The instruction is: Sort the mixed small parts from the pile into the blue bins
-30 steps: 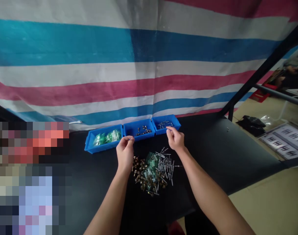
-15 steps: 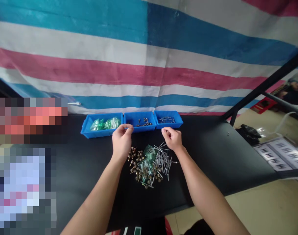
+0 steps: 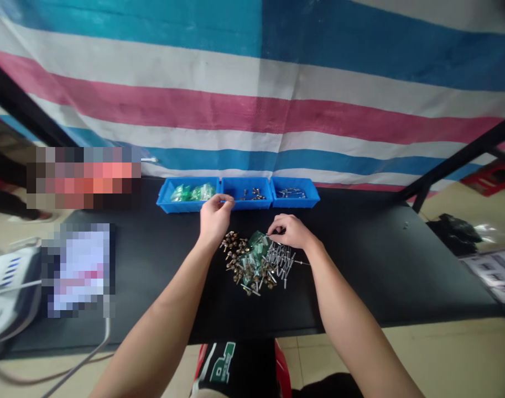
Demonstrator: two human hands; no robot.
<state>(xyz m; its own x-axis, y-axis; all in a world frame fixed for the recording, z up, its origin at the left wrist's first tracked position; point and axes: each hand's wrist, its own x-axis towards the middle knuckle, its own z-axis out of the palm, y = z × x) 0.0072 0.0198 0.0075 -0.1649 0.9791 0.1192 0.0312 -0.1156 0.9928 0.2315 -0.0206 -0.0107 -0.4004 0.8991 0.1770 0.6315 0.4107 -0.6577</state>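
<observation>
My left hand is at the front rim of the middle blue bin, thumb and forefinger pressed together; anything between them is too small to make out. My right hand has come down over the mixed pile, fingers curled into a pinch at the silver pop rivets. What its fingertips hold cannot be made out. Left of the rivets lie brownish metal screws with thick heads. Small green plastic packets sit among them in the pile's middle.
Beside the middle bin, the left blue bin holds green packets, the right blue bin silver rivets. A blurred-out panel and a white device with cables are at left. The black table ends at a metal frame.
My right hand has lowered from above the rivets onto the pile's upper right edge, its fingers uncurling somewhat. My left hand keeps its pinch near the middle bin. The camera view has shifted left.
</observation>
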